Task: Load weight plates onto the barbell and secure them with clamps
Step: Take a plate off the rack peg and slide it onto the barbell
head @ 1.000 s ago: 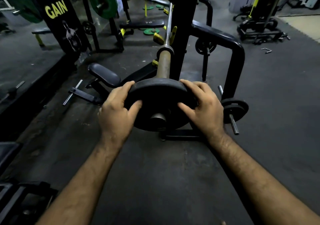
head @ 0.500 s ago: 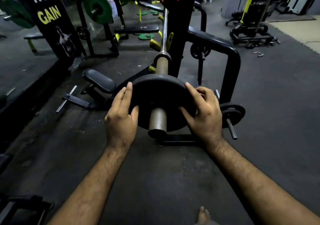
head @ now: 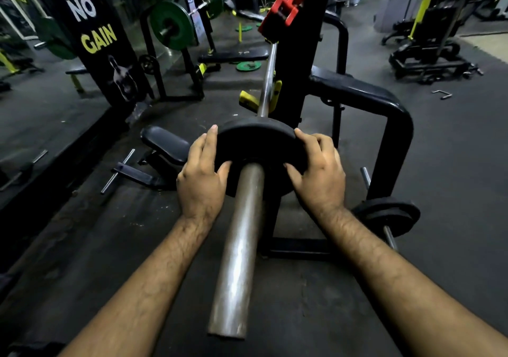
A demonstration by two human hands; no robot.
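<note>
Plate: I see a black weight plate (head: 255, 143) threaded on the barbell sleeve (head: 239, 249), far up the sleeve from its near end, upright and facing me.
Left hand: my left hand (head: 202, 180) is on the plate's left edge, fingers reaching up along the rim and thumb pressed on the near face beside the sleeve.
Right hand: my right hand (head: 320, 173) grips the plate's right edge, fingers curled over the rim, thumb on the near face just beside the sleeve.
Plate and hands: the plate sits between both hands, with the sleeve running out toward me between my forearms.
Barbell: the thin bar shaft (head: 268, 81) runs on past the plate into the black rack (head: 298, 62), resting by a yellow hook (head: 248, 100).
Clamp: a red clamp (head: 286, 7) sits high on the rack, well apart from my hands.
Floor: dark rubber floor (head: 453, 150); another small black plate (head: 390, 215) sits on a peg just right of my right wrist.
Background: a banner (head: 93, 26) reading "NO GAIN" and a green plate (head: 171, 25) on another bar.
</note>
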